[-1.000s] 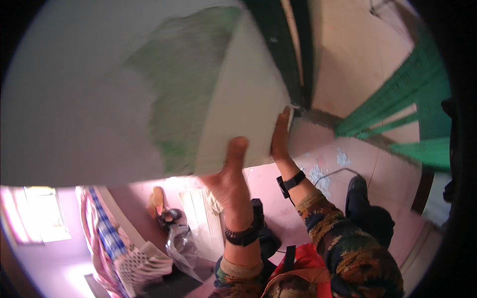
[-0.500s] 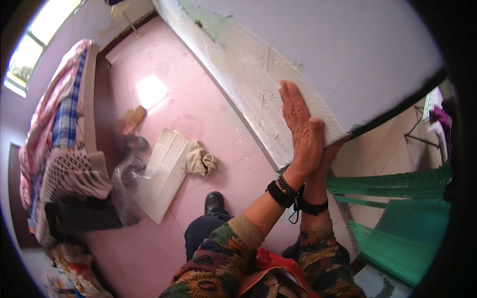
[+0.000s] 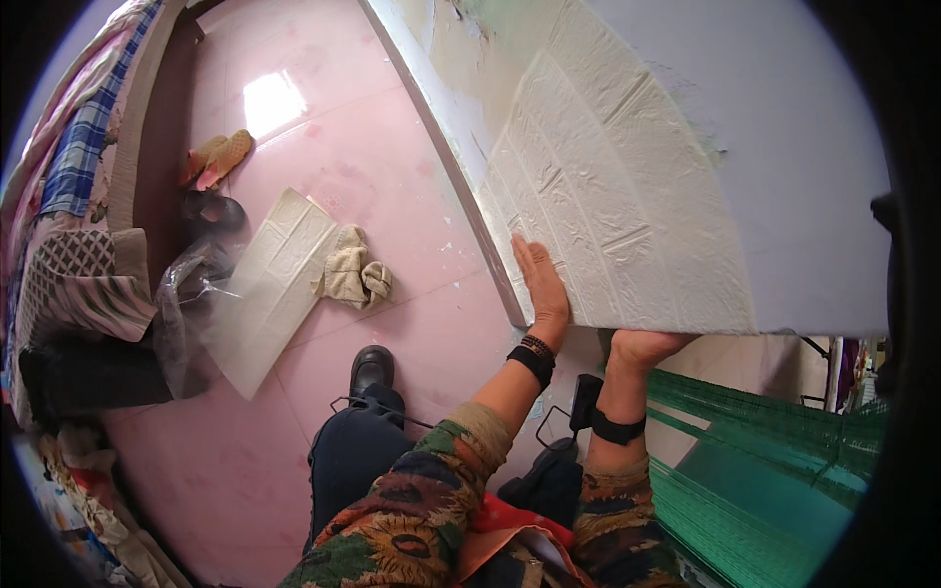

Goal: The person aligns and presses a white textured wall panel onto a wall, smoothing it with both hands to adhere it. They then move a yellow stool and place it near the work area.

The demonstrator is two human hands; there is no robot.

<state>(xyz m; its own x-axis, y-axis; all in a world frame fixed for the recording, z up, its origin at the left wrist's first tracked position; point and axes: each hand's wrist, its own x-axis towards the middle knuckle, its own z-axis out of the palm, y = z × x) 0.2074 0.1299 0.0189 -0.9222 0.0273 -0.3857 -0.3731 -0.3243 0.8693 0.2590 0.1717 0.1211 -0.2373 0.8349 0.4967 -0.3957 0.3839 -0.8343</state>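
Note:
A white foam wall panel with an embossed brick pattern (image 3: 608,186) covers the lower part of a pale wall (image 3: 784,137), its surface creased in places. My left hand (image 3: 544,292) lies flat on the panel near its lower left corner, fingers stretched and close together, holding nothing. At the wall's near end my right hand (image 3: 649,346) rests against the edge of the panel. Its fingers reach around behind that edge and are hidden.
On the pink tiled floor lie a spare white panel (image 3: 279,279), a crumpled beige cloth (image 3: 351,272), clear plastic wrap (image 3: 186,284) and slippers (image 3: 221,159). A bed with a plaid cover (image 3: 83,147) stands left. Green netting (image 3: 765,461) hangs at the right.
My left hand has slid left and down across the panel toward its lower left corner. The right hand has come apart from it, to the wall's end. My view has shifted, showing more panel.

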